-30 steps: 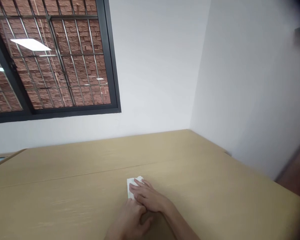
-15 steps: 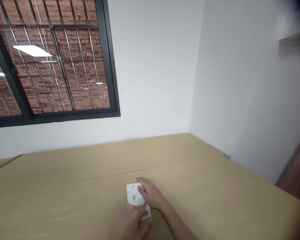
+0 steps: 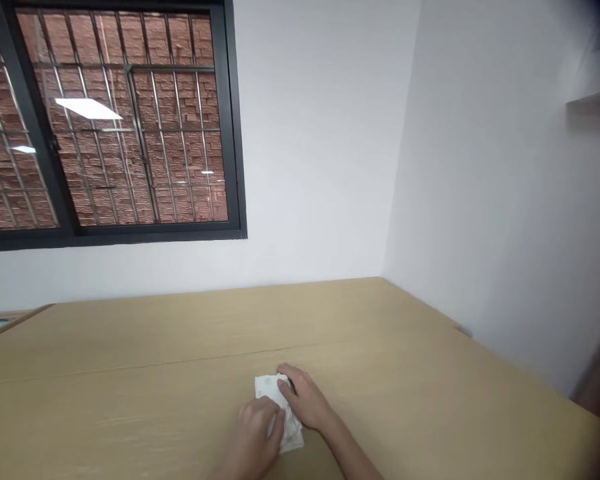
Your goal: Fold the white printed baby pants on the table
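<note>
A small white folded cloth with a faint print (image 3: pixel 269 385) lies on the light wooden table (image 3: pixel 405 373) near its front middle. My right hand (image 3: pixel 307 403) rests on the cloth's right side, fingers flat and pressing down. From below, my left hand (image 3: pixel 254 437) comes up and lies over the cloth's near left part, fingers curled on top of it. Between the two hands only the far left corner and a near edge of the cloth show.
White walls meet in a corner behind the table at the right. A black-framed window (image 3: pixel 233 133) with metal bars and a brick wall behind it fills the upper left. A dark shelf edge (image 3: pixel 593 103) juts from the right wall.
My left hand has slid forward onto the cloth. My right hand shifted from covering the cloth's middle to its right side, uncovering the printed face.
</note>
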The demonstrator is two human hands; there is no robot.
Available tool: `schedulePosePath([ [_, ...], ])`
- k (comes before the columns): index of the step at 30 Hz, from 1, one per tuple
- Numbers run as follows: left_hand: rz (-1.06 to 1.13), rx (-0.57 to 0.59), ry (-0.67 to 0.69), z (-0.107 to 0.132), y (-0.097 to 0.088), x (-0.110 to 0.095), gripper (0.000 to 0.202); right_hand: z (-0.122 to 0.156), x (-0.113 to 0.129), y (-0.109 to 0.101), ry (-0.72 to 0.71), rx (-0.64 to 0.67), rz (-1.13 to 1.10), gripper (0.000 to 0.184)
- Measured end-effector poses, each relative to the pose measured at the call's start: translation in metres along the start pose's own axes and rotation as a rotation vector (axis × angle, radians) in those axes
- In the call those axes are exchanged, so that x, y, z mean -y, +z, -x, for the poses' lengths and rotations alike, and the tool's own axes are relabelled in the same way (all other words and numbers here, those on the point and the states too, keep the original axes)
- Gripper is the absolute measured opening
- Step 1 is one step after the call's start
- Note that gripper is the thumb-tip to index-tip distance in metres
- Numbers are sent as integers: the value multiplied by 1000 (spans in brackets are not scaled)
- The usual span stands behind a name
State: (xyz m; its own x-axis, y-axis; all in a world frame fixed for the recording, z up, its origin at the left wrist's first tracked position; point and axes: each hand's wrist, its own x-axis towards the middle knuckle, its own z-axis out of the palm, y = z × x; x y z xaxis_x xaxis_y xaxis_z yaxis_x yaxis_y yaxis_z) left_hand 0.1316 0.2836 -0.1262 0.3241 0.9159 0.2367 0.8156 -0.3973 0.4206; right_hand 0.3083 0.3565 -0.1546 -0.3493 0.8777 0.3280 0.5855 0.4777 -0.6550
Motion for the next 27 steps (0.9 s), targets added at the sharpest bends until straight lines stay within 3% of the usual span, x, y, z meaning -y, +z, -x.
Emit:
schedulePosePath([
  [4,-102,-42,-229,-4,-8,10,35,0,0,0,0,-10,-13,41],
  [8,-157,3,-339,-4,-7,17,35,0,2,0,-3,-15,-30,38],
  [19,-184,126,-369,-2,-5,10,38,0,6,-3,-16,-21,-60,35],
  [27,-190,139,-392,-2,-5,10,38,-1,1,-1,5,-16,-61,37],
])
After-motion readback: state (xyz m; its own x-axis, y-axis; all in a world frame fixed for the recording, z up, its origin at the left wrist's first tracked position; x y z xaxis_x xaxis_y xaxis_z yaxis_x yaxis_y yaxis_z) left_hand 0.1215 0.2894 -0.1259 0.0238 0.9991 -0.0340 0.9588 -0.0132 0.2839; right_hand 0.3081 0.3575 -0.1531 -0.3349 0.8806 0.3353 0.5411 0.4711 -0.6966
